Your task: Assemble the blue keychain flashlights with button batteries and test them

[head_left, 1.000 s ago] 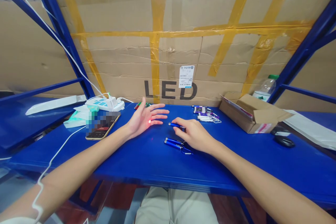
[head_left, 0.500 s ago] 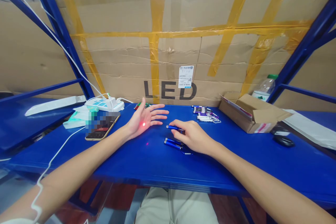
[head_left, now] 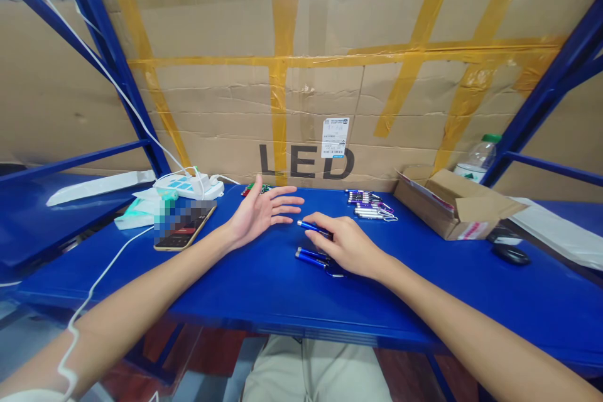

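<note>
Between the thumb and fingers of my right hand (head_left: 351,244) is a blue laser pointer (head_left: 308,226), its tip facing my left hand. Fingers spread and palm turned toward the pointer, my left hand (head_left: 261,213) holds nothing. No red spot shows on the palm. Below my right hand, more blue laser pointers (head_left: 311,257) with a metal clip lie on the blue table (head_left: 264,292), partly hidden by that hand. Farther back lie several silver and purple pointers (head_left: 370,206) with clips. Small green and red items (head_left: 249,189) are partly covered by my left hand.
A phone (head_left: 186,229), a tissue pack (head_left: 141,210) and a white power strip (head_left: 188,186) with cables are on the left. To the right stand an opened cardboard box (head_left: 452,204), a black mouse (head_left: 511,254) and a plastic bottle (head_left: 477,157). A tall cardboard sheet (head_left: 211,107) closes the back.
The red light spot on my left palm and the faint one on the table have gone out. Both hands keep nearly the same place.
</note>
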The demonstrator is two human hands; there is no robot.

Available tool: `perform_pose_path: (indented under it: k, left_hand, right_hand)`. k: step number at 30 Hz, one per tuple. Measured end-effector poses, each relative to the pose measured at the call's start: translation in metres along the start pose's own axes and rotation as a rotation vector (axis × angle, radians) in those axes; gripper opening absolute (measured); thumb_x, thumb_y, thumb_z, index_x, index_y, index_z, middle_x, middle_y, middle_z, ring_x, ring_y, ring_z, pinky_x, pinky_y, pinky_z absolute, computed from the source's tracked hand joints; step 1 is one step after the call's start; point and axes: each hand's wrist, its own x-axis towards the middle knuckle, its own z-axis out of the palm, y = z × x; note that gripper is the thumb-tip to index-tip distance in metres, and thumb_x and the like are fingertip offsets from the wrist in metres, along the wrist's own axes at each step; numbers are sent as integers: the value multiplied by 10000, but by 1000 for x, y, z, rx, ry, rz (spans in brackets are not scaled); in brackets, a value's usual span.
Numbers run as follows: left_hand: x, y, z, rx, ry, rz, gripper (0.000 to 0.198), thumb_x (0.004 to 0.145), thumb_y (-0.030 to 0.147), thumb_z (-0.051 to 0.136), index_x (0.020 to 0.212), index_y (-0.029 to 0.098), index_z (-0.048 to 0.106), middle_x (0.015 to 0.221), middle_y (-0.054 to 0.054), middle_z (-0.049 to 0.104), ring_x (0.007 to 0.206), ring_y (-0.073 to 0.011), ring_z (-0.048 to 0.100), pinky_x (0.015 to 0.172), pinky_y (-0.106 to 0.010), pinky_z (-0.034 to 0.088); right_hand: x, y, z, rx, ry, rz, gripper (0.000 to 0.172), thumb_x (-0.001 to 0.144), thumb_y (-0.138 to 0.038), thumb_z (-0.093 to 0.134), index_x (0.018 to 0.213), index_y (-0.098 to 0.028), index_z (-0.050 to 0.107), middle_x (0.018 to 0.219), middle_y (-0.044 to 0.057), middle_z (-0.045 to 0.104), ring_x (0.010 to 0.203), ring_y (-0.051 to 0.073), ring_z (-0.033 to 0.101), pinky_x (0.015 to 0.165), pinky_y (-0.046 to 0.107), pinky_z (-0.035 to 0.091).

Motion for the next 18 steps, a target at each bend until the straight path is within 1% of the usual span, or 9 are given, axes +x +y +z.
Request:
perform_pose_path:
  k: [3, 5, 9, 12, 15, 18]
  left_hand:
    - [-1, 1, 1, -4, 15, -6, 890, 1027, 817, 261, 1453, 130, 634, 1454, -223, 672, 1292, -354, 653, 995, -431, 543]
    - [-1, 1, 2, -6, 25, -11, 896, 1028, 818, 259, 1455, 123, 630, 1457, -228, 668, 1283, -349, 657, 977, -417, 548]
    - [0, 0, 1, -9, 18, -9, 906, 1021, 827, 255, 1456, 126, 629, 1463, -227, 665, 1282, -348, 657, 972, -412, 546]
    - [0, -1, 0, -15, 7, 0, 894, 1023, 823, 265, 1450, 131, 635, 1460, -223, 668, 1288, -351, 653, 978, -415, 542]
    - [0, 0, 0, -17, 13, -4, 890, 1026, 818, 275, 1448, 121, 634, 1448, -231, 672, 1277, -353, 657, 978, -418, 544]
    - [0, 0, 1, -15, 15, -8, 892, 1026, 817, 274, 1451, 118, 630, 1451, -235, 669, 1270, -350, 660, 964, -410, 548]
  right_hand:
    - [1, 2, 0, -77, 34, 31, 276, 1088, -344, 511, 1255, -229, 699, 827, 20, 768, 671, 182, 645, 663, 280, 389]
    - [1, 3, 1, -102, 33, 46, 255, 1065, -318, 537, 1221, -227, 717, 825, 21, 770, 659, 179, 637, 657, 281, 382]
    - [0, 0, 1, 0, -31, -1, 240, 1048, -327, 565, 1183, -228, 736, 828, 11, 773, 654, 167, 636, 667, 273, 407]
    - [0, -2, 1, 24, -15, -5, 275, 1078, -368, 527, 1224, -230, 714, 809, 10, 765, 669, 177, 649, 668, 273, 408]
    - [0, 1, 1, -52, 28, 38, 290, 1088, -363, 500, 1236, -222, 705, 813, 23, 769, 683, 191, 661, 667, 281, 393]
    - [0, 4, 2, -125, 20, 71, 257, 1053, -318, 541, 1187, -219, 736, 821, 30, 778, 696, 197, 669, 671, 283, 385]
